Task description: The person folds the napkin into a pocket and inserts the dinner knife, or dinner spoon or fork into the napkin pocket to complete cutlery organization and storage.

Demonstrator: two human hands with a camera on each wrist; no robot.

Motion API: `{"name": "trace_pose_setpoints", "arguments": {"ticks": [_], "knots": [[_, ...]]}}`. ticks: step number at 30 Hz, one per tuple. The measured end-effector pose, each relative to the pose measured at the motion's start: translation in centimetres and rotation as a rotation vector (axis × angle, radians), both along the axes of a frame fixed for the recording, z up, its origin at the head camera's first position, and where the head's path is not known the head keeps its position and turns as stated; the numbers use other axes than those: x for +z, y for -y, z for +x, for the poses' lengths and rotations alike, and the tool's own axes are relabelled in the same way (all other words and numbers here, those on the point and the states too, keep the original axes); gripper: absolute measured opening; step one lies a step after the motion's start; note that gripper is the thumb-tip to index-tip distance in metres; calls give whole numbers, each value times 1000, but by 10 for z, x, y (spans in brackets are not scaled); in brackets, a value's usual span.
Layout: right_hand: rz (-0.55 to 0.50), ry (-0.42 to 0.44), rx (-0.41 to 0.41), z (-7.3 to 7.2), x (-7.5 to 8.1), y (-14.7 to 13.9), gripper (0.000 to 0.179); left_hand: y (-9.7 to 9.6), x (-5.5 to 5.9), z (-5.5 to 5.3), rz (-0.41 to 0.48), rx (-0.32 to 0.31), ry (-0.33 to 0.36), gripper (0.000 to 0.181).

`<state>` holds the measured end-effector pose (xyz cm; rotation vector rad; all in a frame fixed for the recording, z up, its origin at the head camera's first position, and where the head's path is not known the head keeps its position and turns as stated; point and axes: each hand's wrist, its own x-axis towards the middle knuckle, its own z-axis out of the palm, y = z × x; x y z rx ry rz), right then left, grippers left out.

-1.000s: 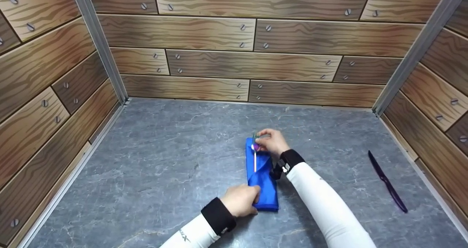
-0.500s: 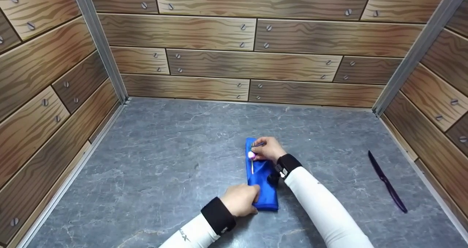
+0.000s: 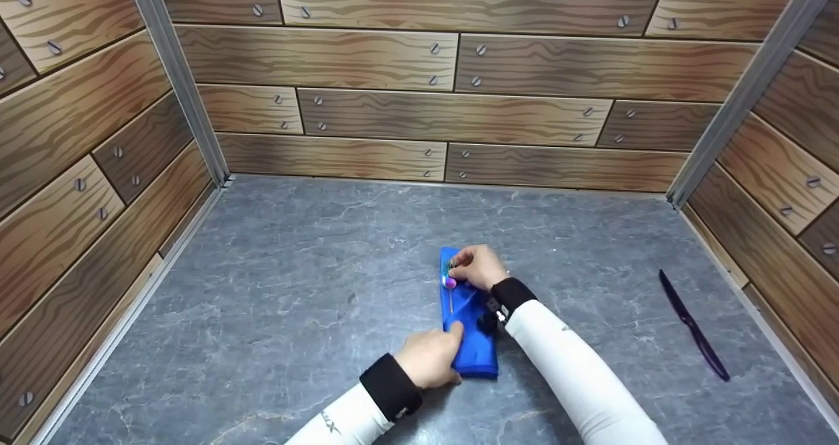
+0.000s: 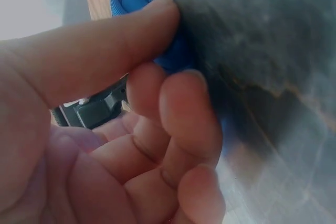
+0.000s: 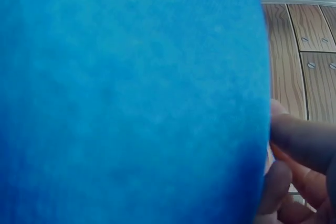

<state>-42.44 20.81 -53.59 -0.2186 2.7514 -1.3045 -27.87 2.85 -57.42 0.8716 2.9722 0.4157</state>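
In the head view a long blue cloth pouch (image 3: 477, 356) lies on the grey table. My left hand (image 3: 429, 358) pinches its near left edge; the left wrist view shows the thumb over the blue cloth (image 4: 176, 53) and the fingers curled beneath. At the pouch's far end my right hand (image 3: 482, 268) pinches shiny rainbow-coloured cutlery, with a rounded spoon-like end (image 3: 449, 282) and a thin handle (image 3: 451, 301) running towards the near fold. Whether this is one piece or more I cannot tell. Blue cloth (image 5: 131, 93) covers most of the right wrist view, hiding the fingertips.
A dark purple table knife (image 3: 693, 327) lies apart on the right of the table (image 3: 295, 288). Wood-patterned walls (image 3: 452, 117) with metal corner posts (image 3: 734, 91) enclose the back and both sides.
My right hand has moved slightly nearer and to the left, bringing the cutlery down along the pouch. A left-hand digit has shifted up on the cloth; the knife has stayed put.
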Motion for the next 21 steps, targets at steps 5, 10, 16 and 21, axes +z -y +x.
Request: {"name": "trace_pose_setpoints", "arguments": {"ticks": [5,10,16,21], "knots": [[39,-30,43,-39,-43,-16,17,0,2,0,0,4,33,71],[86,-37,42,-45,-48,-19,22,0,0,-1,2,4,15,69],[20,8,12,-21,-21,-11,22,0,1,-1,1,11,5,69],[-237,74,-60,21,23,-7,25,0,3,1,8,17,28,70]]}}
